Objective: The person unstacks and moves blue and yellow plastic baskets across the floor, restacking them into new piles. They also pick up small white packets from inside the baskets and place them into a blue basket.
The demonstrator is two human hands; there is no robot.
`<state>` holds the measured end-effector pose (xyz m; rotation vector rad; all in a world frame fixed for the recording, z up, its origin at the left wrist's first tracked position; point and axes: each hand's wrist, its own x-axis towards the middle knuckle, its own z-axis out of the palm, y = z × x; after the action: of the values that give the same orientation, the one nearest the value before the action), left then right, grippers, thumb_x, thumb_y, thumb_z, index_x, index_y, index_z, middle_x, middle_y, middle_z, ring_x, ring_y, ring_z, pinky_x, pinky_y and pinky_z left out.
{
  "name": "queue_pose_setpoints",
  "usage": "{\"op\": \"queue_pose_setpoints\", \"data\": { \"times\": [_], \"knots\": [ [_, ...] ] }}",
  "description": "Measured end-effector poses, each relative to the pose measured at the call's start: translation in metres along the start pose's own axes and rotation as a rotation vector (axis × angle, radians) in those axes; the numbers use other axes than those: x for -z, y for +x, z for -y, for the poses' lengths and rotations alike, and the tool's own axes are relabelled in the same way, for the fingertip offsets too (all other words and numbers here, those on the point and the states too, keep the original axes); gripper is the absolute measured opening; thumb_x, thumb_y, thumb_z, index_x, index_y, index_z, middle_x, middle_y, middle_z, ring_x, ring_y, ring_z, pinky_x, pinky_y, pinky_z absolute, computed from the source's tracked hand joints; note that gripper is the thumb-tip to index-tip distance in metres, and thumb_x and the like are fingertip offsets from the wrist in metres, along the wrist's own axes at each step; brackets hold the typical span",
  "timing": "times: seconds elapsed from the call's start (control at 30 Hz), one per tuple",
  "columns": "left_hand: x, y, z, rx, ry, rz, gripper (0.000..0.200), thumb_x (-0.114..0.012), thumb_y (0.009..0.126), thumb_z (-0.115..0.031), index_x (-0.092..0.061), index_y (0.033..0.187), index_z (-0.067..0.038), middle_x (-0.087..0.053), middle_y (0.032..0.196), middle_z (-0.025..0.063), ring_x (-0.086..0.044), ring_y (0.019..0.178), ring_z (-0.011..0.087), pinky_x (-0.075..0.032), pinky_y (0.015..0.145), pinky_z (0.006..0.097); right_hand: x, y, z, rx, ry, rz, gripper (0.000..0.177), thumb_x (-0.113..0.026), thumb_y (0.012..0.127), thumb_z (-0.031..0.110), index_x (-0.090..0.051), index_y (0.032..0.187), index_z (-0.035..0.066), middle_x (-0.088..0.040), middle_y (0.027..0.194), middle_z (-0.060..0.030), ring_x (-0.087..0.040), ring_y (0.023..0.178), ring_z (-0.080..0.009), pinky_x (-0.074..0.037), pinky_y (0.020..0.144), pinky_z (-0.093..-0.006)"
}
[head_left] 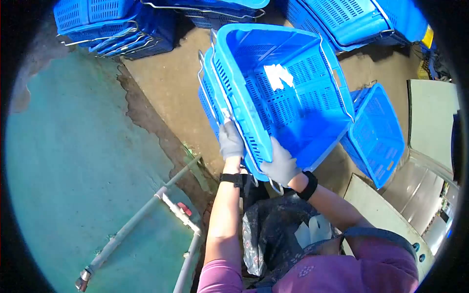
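Note:
A nested stack of blue plastic baskets with wire handles is tilted in front of me; the top blue basket (317, 112) has its opening toward me. White scraps (278, 76) that look like paper lie on its slotted inside. My left hand (230, 140), in a grey glove, is closed at the stack's left side by a wire handle; its fingertips are partly hidden. With fingers over the near rim corner, my right hand (281, 163), also gloved, grips the top basket.
Another blue basket (373, 136) stands at the right. More stacked baskets (105, 24) line the back. At the left, grey pipes (132, 229) with a red valve handle (184, 209) run over a green floor. Pale panels (432, 110) and metal surfaces are at the right.

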<state>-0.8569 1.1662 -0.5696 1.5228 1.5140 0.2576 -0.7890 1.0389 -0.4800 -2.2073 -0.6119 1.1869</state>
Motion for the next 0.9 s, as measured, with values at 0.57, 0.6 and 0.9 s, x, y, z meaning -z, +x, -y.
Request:
{"op": "queue_pose_setpoints", "data": {
  "times": [0.57, 0.6, 0.9],
  "knots": [
    [-0.005, -0.020, 0.073, -0.179, 0.201, 0.326, 0.043, -0.022, 0.090, -0.036, -0.042, 0.111, -0.004, -0.042, 0.118, 0.0223, -0.042, 0.105, 0.0396, -0.035, 0.087, 0.0411, 0.030, -0.023, -0.013, 0.155, -0.069, -0.049, 0.050, -0.050, 0.066, 0.013, -0.040, 0.115, 0.008, -0.054, 0.097, -0.0233, -0.052, 0.089, -0.0409, -0.043, 0.075, -0.0465],
    [0.001, -0.023, 0.066, -0.098, 0.074, 0.442, 0.040, -0.021, 0.091, -0.033, -0.041, 0.112, -0.005, -0.040, 0.119, 0.0212, -0.041, 0.107, 0.0381, -0.035, 0.088, 0.0401, 0.031, -0.027, -0.015, 0.126, -0.100, -0.016, 0.049, -0.050, 0.067, 0.013, -0.040, 0.115, 0.009, -0.054, 0.098, -0.0227, -0.052, 0.089, -0.0408, -0.043, 0.075, -0.0465],
    [-0.035, -0.073, 0.010, -0.164, 0.243, 0.492, 0.047, -0.023, 0.089, -0.041, -0.041, 0.114, -0.006, -0.040, 0.119, 0.0244, -0.038, 0.108, 0.0411, -0.028, 0.092, 0.0403, 0.083, -0.140, -0.120, 0.073, 0.234, -0.836, 0.041, -0.061, 0.076, 0.005, -0.042, 0.113, 0.002, -0.052, 0.100, -0.0095, -0.052, 0.094, -0.0203, -0.043, 0.081, -0.0321]
  ]
}}
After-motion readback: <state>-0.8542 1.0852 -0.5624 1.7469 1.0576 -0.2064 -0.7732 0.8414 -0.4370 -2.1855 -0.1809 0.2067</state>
